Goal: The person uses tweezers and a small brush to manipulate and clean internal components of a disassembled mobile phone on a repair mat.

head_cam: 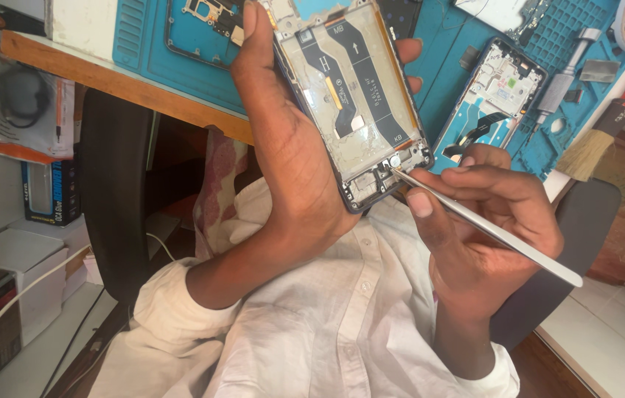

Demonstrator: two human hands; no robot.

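From the head camera, my left hand [290,147] is wrapped around an opened smartphone [353,103] with its back cover off, thumb up along one long edge and fingertips [410,50] curling over the other edge, so the hand is closed firmly on the frame. The phone is held up in front of my chest, tilted, with its inner side facing me: a pale metal midframe, two black flex cables [349,81] running lengthwise down the middle, and a small board section at the lower end. My right hand [489,221] is closed in a pinch on a pair of slim metal tweezers [486,227], thumb and forefinger pressing the shaft near the front, the back end sticking out past my palm. The tweezers' tip touches a small round part [395,160] at the lower end of the phone, just beside the bottom board. Behind the phone lies a blue silicone repair mat [475,44] on a wooden-edged table [106,77]. On the mat, near my right hand, rests a second opened phone frame [491,103] with its own cable and board showing, and just beyond it a metal screwdriver [567,74]. A brush with pale bristles [589,151] sits at the mat's edge. I wear a white buttoned shirt [327,324]. At the left side, boxes [25,258] are stacked beside a dark chair back [113,191].
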